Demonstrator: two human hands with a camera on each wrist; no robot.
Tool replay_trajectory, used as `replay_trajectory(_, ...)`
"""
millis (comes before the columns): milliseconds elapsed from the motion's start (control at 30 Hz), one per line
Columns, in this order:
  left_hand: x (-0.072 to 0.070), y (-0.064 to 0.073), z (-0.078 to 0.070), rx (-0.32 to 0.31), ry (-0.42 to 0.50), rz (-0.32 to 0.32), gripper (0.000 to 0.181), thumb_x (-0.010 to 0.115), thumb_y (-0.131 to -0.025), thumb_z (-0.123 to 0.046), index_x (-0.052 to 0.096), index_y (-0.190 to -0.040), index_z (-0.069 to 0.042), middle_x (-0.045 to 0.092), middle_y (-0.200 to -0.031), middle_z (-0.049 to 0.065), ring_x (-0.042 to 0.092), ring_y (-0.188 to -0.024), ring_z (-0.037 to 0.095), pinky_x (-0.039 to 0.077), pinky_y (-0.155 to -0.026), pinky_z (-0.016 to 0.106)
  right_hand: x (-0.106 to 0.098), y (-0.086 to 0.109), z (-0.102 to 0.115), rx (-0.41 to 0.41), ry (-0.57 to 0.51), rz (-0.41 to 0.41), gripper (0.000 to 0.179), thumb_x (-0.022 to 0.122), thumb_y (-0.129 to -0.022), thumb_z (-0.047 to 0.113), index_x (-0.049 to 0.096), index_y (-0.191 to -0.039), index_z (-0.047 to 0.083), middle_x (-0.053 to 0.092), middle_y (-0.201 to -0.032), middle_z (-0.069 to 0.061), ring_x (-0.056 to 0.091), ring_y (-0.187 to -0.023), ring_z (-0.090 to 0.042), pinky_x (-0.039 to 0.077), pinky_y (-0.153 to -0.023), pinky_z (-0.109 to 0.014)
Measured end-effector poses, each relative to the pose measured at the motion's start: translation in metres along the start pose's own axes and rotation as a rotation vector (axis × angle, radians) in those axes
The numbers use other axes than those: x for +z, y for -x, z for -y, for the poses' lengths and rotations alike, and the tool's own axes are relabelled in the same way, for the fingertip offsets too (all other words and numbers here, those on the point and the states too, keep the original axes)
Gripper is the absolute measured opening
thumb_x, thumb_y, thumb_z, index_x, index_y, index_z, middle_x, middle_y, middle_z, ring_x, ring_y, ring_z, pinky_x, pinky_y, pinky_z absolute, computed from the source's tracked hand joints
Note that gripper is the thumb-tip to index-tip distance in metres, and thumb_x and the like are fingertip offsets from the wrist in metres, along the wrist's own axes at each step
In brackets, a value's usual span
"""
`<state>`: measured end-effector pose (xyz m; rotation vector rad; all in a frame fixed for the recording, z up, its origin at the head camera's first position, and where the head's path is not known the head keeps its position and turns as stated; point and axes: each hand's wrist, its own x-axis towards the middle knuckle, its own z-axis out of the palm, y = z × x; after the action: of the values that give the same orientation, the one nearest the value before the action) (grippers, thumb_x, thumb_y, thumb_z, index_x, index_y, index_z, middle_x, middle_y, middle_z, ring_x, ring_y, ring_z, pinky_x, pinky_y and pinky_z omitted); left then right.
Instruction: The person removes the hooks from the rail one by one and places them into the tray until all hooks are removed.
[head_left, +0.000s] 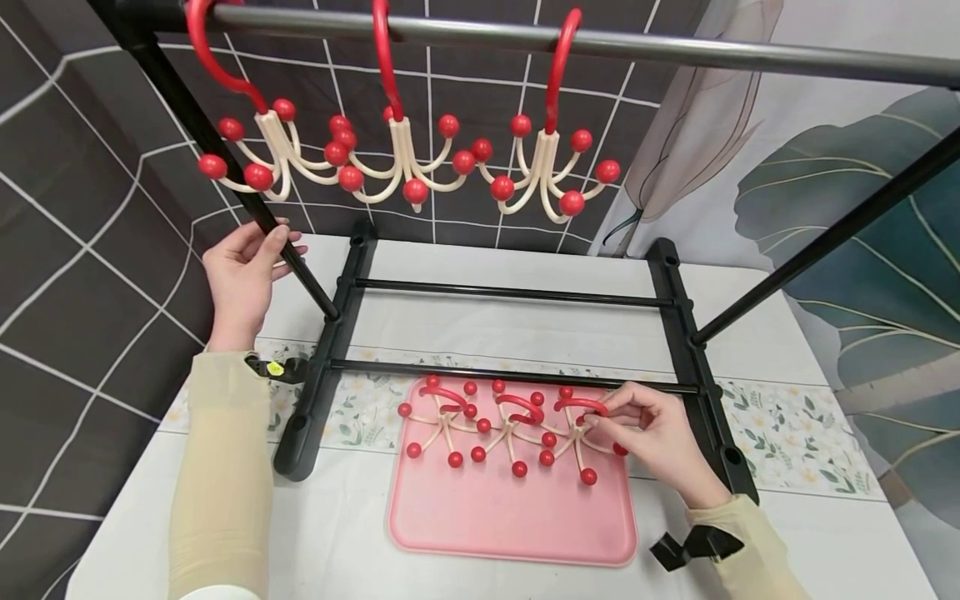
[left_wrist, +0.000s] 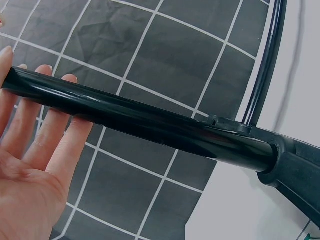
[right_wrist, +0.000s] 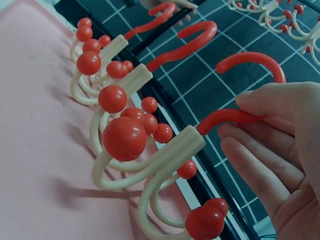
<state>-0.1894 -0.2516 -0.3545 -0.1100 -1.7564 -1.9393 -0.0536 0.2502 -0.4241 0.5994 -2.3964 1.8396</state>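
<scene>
My left hand (head_left: 243,279) holds the black slanted post (left_wrist: 145,122) of a rack, thumb on one side and fingers behind it. Over a pink tray (head_left: 510,521), my right hand (head_left: 667,429) pinches the red hook (right_wrist: 232,116) of the rightmost multi-arm hanger (right_wrist: 175,155), which has a cream stem and curved arms tipped with red balls. Two similar hangers, a middle one (head_left: 510,432) and a left one (head_left: 444,421), are beside it on the tray. In the right wrist view the held hanger's stem leans, its hook between thumb and fingers.
Three matching hangers, a left one (head_left: 281,154), a middle one (head_left: 403,158) and a right one (head_left: 546,162), hang from the rack's top rail (head_left: 480,35). Two lower crossbars, one the front bar (head_left: 495,374), join the black feet (head_left: 303,429). A leaf-patterned curtain (head_left: 862,208) hangs at right.
</scene>
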Motion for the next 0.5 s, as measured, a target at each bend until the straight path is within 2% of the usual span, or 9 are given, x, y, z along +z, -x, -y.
replay_trajectory(267, -0.0006, -0.0005, 0.0001, -0.003, 0.004, 0.003, 0.026, 0.078, -0.091, -0.008, 0.075, -0.114, 0.003, 0.074, -0.095, 0.013, 0.075, -0.081, 0.021, 0.060, -0.077, 0.026, -0.0024, 0.0028, -0.0042, 0.065, 0.011, -0.023, 0.024, 0.075, -0.081, -0.020, 0.069, -0.093, 0.000, 0.072, -0.091, -0.013, 0.075, -0.076, -0.019, 0.060, -0.054, -0.032)
replay_trajectory(400, -0.0007, -0.0005, 0.0003, -0.005, 0.004, 0.002, 0.027, 0.078, -0.091, -0.010, 0.075, -0.114, 0.003, 0.074, -0.095, 0.013, 0.075, -0.081, 0.021, 0.060, -0.076, 0.026, -0.0031, 0.0029, -0.0025, 0.059, 0.011, -0.027, 0.026, 0.077, -0.079, -0.019, 0.071, -0.097, -0.001, 0.071, -0.095, -0.011, 0.075, -0.078, -0.015, 0.061, -0.061, -0.031)
replay_trajectory(500, -0.0005, -0.0005, 0.0003, -0.005, 0.003, 0.004, 0.027, 0.078, -0.091, -0.010, 0.075, -0.114, 0.003, 0.074, -0.095, 0.013, 0.075, -0.081, 0.021, 0.060, -0.076, 0.025, -0.0066, 0.0012, 0.0019, 0.028, 0.016, -0.022, 0.030, 0.080, -0.077, -0.018, 0.072, -0.102, -0.002, 0.072, -0.099, -0.014, 0.075, -0.083, -0.018, 0.061, -0.069, -0.031)
